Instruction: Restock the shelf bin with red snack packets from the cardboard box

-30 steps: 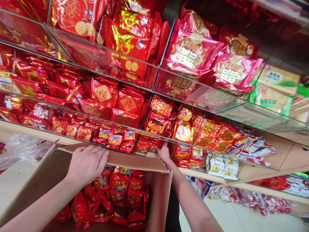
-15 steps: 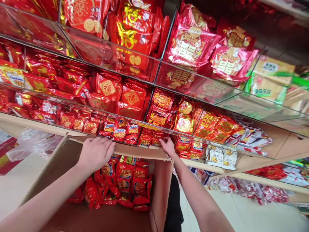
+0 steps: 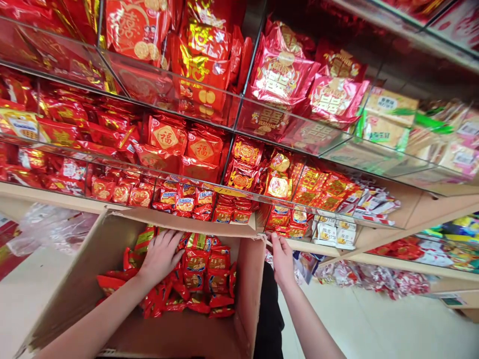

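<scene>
We are resting our left hand (image 3: 162, 254), the nearer one, on small, glossy red plastic-wrapped packets with gold and blue print (image 3: 196, 271) inside a deep, open-topped brown cardboard box (image 3: 249, 289). Its fingers are stretching forward over the heap; whether they are closing on any packet, we cannot tell. The packets are lying under and around that hand, spreading to its right and towards us: those on the right are forming rows that are running away from us, while looser ones are tilting on edge at mixed angles.

Our right hand (image 3: 281, 254) is staying outside the box, just beside its far right corner, with the right wall standing between it and the packets. Its thumb and fingers are bunching together; we cannot tell whether they are pinching cardboard. Beyond the far rim, similar red shelf packets (image 3: 223, 214) are sitting on a tan wooden shelf (image 3: 67, 198).
</scene>
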Demonstrator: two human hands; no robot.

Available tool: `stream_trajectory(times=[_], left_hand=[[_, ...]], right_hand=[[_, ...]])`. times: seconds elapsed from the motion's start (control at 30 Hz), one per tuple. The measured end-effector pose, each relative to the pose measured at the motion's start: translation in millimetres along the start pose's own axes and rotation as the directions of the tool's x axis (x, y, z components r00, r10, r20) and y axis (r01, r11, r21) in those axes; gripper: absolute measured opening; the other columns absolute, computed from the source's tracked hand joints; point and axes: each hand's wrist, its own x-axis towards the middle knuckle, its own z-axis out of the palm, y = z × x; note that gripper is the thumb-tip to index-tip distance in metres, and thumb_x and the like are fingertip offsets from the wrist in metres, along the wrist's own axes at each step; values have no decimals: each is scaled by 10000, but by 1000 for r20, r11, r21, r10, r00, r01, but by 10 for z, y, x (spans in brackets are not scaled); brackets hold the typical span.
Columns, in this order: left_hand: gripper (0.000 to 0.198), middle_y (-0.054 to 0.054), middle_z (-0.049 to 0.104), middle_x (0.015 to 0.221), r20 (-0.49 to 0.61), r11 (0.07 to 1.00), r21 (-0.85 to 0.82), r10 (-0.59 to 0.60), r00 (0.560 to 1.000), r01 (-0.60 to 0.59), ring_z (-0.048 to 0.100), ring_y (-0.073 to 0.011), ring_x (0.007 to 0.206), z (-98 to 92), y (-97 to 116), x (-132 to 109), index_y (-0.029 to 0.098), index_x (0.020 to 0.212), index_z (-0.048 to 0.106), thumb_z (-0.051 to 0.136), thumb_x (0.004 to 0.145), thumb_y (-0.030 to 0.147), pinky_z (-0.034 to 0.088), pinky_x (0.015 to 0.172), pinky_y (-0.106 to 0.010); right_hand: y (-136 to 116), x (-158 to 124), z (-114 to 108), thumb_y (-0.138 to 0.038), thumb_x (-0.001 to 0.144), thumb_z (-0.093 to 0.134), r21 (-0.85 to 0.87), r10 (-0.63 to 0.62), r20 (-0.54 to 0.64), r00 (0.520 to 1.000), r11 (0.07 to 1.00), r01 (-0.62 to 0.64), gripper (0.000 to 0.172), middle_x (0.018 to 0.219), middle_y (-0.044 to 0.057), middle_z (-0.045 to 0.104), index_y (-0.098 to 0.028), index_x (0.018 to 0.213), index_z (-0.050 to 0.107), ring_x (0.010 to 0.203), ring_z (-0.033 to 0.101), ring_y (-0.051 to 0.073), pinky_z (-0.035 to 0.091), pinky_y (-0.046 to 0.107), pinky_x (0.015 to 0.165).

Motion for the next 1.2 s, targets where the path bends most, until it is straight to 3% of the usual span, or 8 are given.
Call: stream_trajectory(times=[0.17, 0.3, 0.4, 0.57, 0.77, 0.9, 1.03, 1.2], left_hand=[[354, -138, 613, 1144, 2, 999, -34, -30, 1000, 30, 502, -340, 1088, 65, -157, 200, 213, 1133, 586, 432, 825, 297, 446, 826, -507], [370, -115, 604, 1187, -16, 996, -81, 41, 999, -42, 487, -272, 1149, -40, -176, 67, 197, 1182, 550, 421, 850, 298, 416, 945, -433], [397, -109, 542, 1277, -32, 987, -112, 114, 993, -117, 438, -248, 1211, -155, 31, -159, 203, 1228, 503, 462, 843, 291, 384, 1000, -410], [494, -51, 527, 1298, -48, 934, -214, 282, 958, -285, 372, -245, 1266, -408, 637, -517, 315, 1270, 437, 508, 803, 167, 422, 965, -409], [481, -120, 348, 1401, -35, 742, -668, -93, 995, 46, 345, -271, 1271, -791, 897, -533, 250, 1283, 369, 458, 811, 225, 402, 978, -435], [196, -19, 616, 789, 187, 510, -775, -380, 906, 373, 598, -170, 765, -819, 926, -345, 218, 824, 564, 447, 830, 375, 510, 662, -257], [304, 50, 448, 555, 168, 476, -777, -472, 865, 411, 453, -106, 511, -737, 1044, -247, 221, 622, 436, 390, 849, 417, 429, 486, -203], [311, 57, 434, 539, 123, 510, -753, -511, 851, 415, 421, -103, 483, -741, 1066, -253, 227, 612, 434, 368, 854, 411, 388, 453, -195]], right_hand=[[-232, -366, -114, -409, 816, 497, -172, -228, 55, 972, 957, 234, 260, 941, 80, 643, -178, 760, 599, 916, 573, 222, 424, 394, 845], [-464, -774, -65, -288, 794, 552, -206, -533, 132, 836, 810, 549, 121, 947, 75, 637, -207, 735, 620, 969, 543, 231, 380, 435, 912], [-454, -1110, 216, -341, 830, 511, -26, -194, 400, 896, 975, 222, 163, 861, 64, 640, -219, 862, 614, 815, 597, 203, 487, 363, 734], [-241, -1353, 739, -498, 828, 468, 198, 280, 583, 762, 862, -467, 361, 1010, 73, 629, -215, 1049, 502, 904, 609, 203, 502, 350, 745], [-457, -1220, 588, -392, 784, 577, 43, 25, 631, 775, 997, -66, 282, 972, 42, 630, -198, 985, 542, 898, 579, 176, 452, 299, 809], [-545, -1213, 562, -403, 754, 605, 37, 5, 618, 786, 999, -35, 280, 837, 6, 613, -205, 922, 499, 737, 570, 145, 461, 250, 666], [-505, -1242, 709, -453, 838, 455, -51, -34, 375, 926, 997, 57, 262, 679, -6, 564, -203, 778, 505, 613, 520, 130, 427, 230, 569], [-464, -1229, 736, -376, 903, 313, -211, -234, 285, 929, 931, 299, 319, 577, 2, 542, -217, 684, 481, 488, 494, 129, 366, 238, 480]])
